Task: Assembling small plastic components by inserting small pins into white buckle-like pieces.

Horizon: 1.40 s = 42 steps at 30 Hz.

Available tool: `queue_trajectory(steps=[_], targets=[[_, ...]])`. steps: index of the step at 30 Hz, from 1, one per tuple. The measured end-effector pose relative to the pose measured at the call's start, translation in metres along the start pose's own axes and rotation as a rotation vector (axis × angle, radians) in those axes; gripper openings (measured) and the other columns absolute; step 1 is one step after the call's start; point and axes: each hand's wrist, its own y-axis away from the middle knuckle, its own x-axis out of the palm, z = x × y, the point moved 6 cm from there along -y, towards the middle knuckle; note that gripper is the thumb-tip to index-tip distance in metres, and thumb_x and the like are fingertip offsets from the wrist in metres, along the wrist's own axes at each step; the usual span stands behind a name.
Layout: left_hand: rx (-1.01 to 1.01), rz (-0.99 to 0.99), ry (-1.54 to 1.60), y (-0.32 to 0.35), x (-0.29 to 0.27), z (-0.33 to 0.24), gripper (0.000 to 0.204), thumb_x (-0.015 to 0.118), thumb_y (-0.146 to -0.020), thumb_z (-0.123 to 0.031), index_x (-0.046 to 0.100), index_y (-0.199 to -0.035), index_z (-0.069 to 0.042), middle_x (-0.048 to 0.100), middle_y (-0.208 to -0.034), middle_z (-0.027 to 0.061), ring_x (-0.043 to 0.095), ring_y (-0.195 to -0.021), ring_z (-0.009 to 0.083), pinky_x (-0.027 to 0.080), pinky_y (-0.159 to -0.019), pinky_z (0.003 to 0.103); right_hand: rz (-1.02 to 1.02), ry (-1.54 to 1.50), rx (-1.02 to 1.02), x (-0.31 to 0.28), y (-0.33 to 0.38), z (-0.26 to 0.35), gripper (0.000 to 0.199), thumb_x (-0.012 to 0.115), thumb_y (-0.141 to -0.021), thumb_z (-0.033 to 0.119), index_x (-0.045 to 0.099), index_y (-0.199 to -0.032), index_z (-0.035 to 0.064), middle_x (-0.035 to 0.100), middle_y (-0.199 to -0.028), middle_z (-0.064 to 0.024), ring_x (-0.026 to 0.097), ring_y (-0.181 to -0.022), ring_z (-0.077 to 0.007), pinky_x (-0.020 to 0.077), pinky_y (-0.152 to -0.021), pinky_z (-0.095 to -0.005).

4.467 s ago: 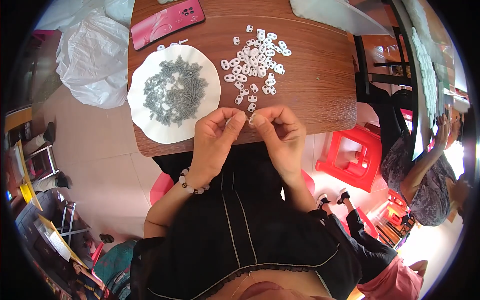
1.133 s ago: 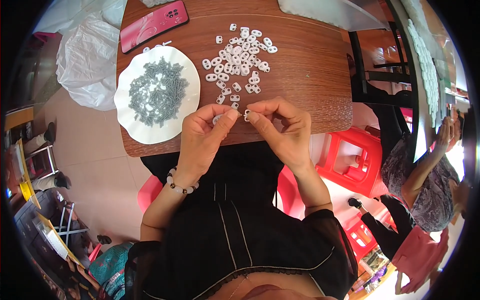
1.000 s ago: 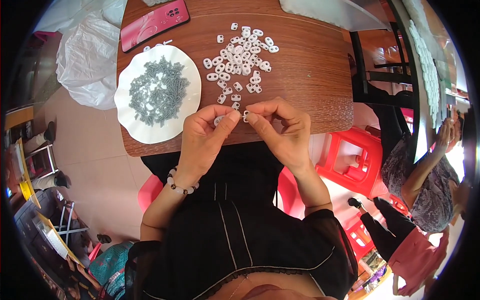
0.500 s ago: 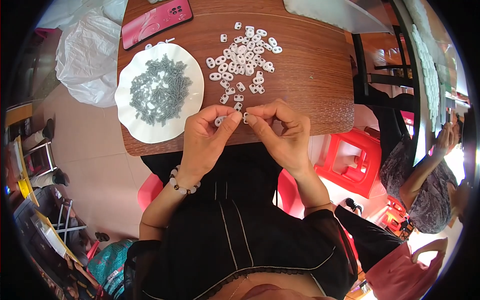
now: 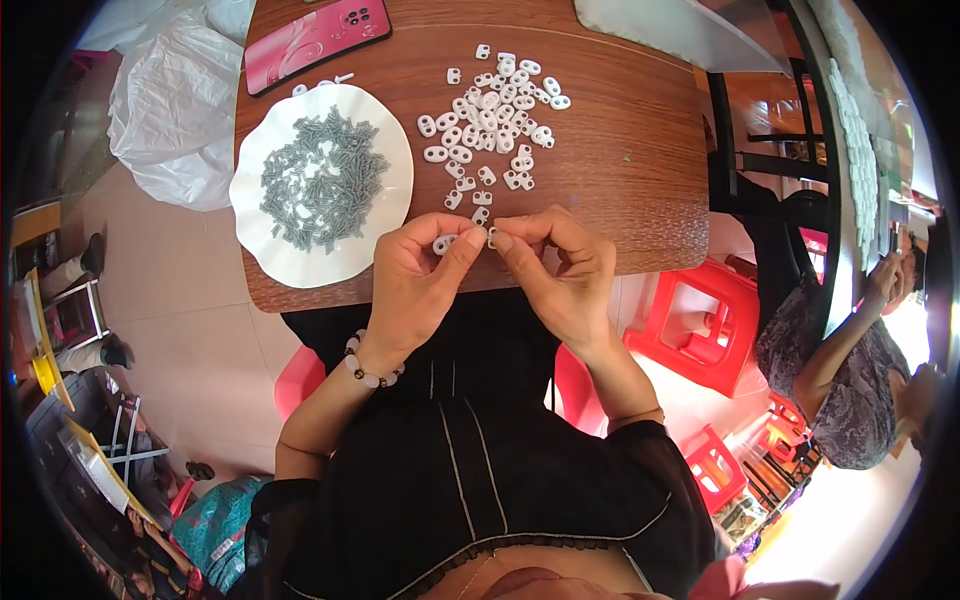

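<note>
My left hand [image 5: 420,275] pinches a small white plastic piece [image 5: 443,243] between thumb and fingers at the near edge of the wooden table [image 5: 620,170]. My right hand [image 5: 555,265] pinches another small white piece [image 5: 491,236] right beside it, fingertips almost touching. A loose pile of white two-hole pieces [image 5: 490,115] lies just beyond my hands. To the left stands a white plate [image 5: 390,200] heaped with small grey parts [image 5: 322,178].
A pink phone [image 5: 315,35] lies at the far left of the table. A white plastic bag [image 5: 170,95] sits on the floor to the left. Red stools [image 5: 690,325] stand to the right, and another person [image 5: 850,370] sits beyond them.
Both hands stay together at the table edge; the fingers have only shifted slightly on the small white pieces. The view itself has drifted a little.
</note>
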Motion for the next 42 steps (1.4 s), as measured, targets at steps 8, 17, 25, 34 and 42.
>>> queue_trajectory(steps=[8,17,25,34,42], targets=[[-0.136,0.029,-0.002,-0.0018,-0.0014,0.0004,0.019,0.064,-0.091,-0.017,0.067,-0.095,0.002,0.057,-0.072,-0.005,0.043,-0.059,-0.0011,0.032,-0.048,0.016,0.017,-0.101,0.102,0.0011,-0.0024,-0.0051,0.009,0.07,-0.082,0.0,0.069,-0.091,-0.0006,0.062,-0.075,0.0011,0.051,-0.067,-0.003,0.0396,-0.061,-0.0179],[-0.159,0.059,0.062,-0.0035,-0.0014,0.0021,0.027,0.059,-0.094,-0.025,0.067,-0.095,0.002,0.054,-0.069,-0.0037,0.04,-0.06,0.004,0.033,-0.055,0.019,-0.037,-0.228,0.144,-0.0003,-0.0021,-0.0024,0.01,0.069,-0.082,-0.001,0.068,-0.092,-0.0022,0.063,-0.077,0.0004,0.053,-0.07,-0.0036,0.0414,-0.063,-0.0182],[-0.197,0.008,0.091,-0.0029,-0.0024,0.0043,0.019,0.065,-0.09,-0.016,0.067,-0.094,0.002,0.057,-0.07,-0.0024,0.043,-0.06,0.0037,0.034,-0.055,0.019,-0.048,-0.223,0.148,0.0006,-0.0016,-0.0052,0.009,0.069,-0.082,-0.002,0.068,-0.091,-0.0022,0.062,-0.077,0.0009,0.052,-0.069,-0.0033,0.041,-0.063,-0.0179],[-0.086,-0.037,0.051,-0.0007,-0.0013,-0.0013,0.015,0.067,-0.087,-0.01,0.068,-0.094,0.003,0.061,-0.075,-0.0024,0.047,-0.063,0.0007,0.036,-0.055,0.016,-0.028,-0.066,0.044,0.0004,-0.0018,-0.003,0.009,0.068,-0.083,-0.002,0.068,-0.092,-0.0012,0.061,-0.076,0.0018,0.048,-0.067,-0.002,0.0381,-0.06,-0.0172],[-0.09,-0.055,0.071,-0.0005,-0.0016,0.002,0.012,0.066,-0.087,-0.007,0.069,-0.09,0.004,0.065,-0.079,0.0004,0.052,-0.068,0.0014,0.04,-0.058,0.016,-0.026,-0.076,0.064,0.0017,-0.0009,-0.0071,0.009,0.069,-0.082,-0.001,0.068,-0.092,-0.0014,0.061,-0.076,0.0016,0.048,-0.066,-0.002,0.0375,-0.06,-0.017]])
